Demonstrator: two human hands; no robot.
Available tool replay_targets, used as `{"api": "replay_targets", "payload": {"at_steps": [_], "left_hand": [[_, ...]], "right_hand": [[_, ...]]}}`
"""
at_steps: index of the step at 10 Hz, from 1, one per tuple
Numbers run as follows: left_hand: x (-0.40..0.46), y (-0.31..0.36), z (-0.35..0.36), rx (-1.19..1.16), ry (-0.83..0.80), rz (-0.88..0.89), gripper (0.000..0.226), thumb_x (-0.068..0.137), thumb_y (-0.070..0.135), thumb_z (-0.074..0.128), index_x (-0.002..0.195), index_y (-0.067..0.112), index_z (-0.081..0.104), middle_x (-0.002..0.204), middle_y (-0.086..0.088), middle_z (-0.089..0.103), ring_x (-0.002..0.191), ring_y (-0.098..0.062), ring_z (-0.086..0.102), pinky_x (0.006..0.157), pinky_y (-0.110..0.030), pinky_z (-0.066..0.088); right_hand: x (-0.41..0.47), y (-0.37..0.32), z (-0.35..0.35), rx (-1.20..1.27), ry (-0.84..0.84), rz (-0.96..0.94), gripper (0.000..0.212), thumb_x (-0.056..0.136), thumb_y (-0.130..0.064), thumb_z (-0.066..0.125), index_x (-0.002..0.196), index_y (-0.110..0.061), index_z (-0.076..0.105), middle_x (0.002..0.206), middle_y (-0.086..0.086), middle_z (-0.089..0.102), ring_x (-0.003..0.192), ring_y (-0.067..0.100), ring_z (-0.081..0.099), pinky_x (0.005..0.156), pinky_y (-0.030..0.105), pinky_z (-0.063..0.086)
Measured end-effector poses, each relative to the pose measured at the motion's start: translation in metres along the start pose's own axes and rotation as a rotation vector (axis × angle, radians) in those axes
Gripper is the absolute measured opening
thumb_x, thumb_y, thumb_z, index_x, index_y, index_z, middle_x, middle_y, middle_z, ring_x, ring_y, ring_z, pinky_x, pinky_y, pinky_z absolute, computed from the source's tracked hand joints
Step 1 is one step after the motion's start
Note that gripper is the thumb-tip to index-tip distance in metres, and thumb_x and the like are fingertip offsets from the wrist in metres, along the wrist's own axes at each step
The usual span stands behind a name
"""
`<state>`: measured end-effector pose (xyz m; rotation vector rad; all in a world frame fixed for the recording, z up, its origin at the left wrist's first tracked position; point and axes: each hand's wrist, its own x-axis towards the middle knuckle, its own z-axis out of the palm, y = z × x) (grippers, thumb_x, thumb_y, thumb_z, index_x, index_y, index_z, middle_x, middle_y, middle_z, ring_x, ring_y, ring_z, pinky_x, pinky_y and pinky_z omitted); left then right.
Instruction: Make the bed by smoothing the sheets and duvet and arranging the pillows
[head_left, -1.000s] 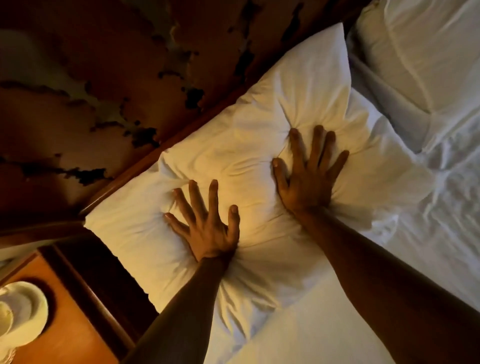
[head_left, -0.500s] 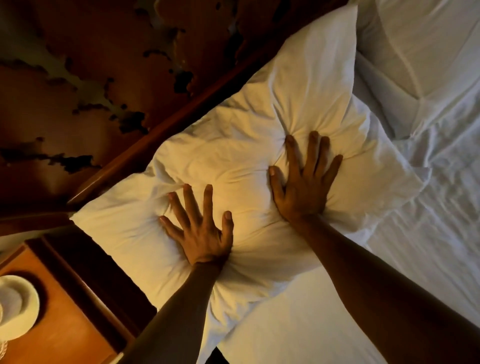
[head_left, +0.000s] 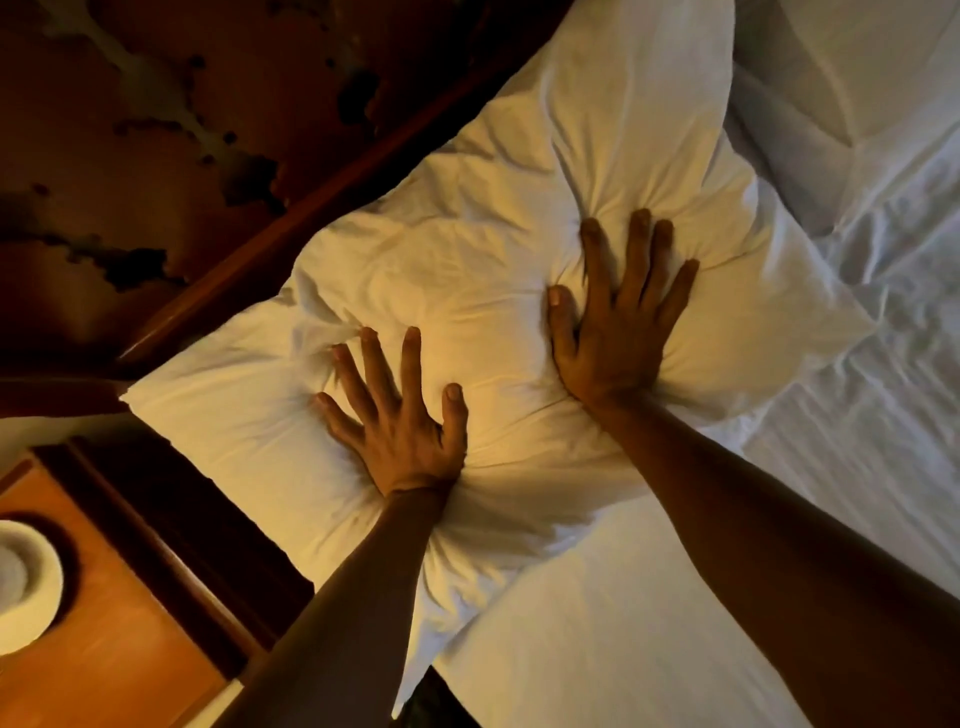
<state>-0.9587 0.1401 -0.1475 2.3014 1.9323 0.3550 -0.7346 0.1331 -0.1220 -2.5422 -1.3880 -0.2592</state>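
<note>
A white pillow lies at the head of the bed against the dark wooden headboard. My left hand presses flat into its lower left part, fingers spread. My right hand presses flat into its right half, fingers apart, and the fabric creases around both palms. A second white pillow lies at the top right. The white sheet covers the mattress below and to the right, wrinkled on the right side.
A wooden bedside table stands at the lower left with a white round dish on it. A worn, patchy brown wall rises behind the headboard.
Both hands stay pressed flat on the pillow. The view has shifted, so the pillow and hands sit slightly lower and to the left in the frame.
</note>
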Motion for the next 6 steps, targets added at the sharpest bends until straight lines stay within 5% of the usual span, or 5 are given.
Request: {"api": "replay_targets", "payload": {"at_steps": [3,6], "left_hand": [[0.014,0.005,0.001,0.023,-0.046,-0.026,0.067,0.099,0.063,0.024,0.161,0.039,0.018,0.171,-0.002,0.010,0.159,-0.029,-0.001,0.121,-0.067,0.004],[0.032,0.000,-0.079,-0.048,-0.514,0.002,0.073,0.094,0.078,0.013,0.157,0.050,-0.009,0.171,0.004,-0.011,0.156,-0.024,-0.019,0.123,-0.061,-0.009]], "right_hand": [[0.018,-0.006,0.011,-0.037,-0.006,-0.001,0.064,0.104,-0.063,0.026,0.161,-0.036,0.023,0.169,0.011,0.019,0.157,0.034,0.014,0.121,0.063,0.012],[0.035,-0.006,-0.063,-0.017,-0.272,-0.027,0.063,0.090,-0.063,0.037,0.146,-0.036,0.043,0.158,0.015,0.036,0.146,0.040,0.031,0.114,0.063,0.025]]}}
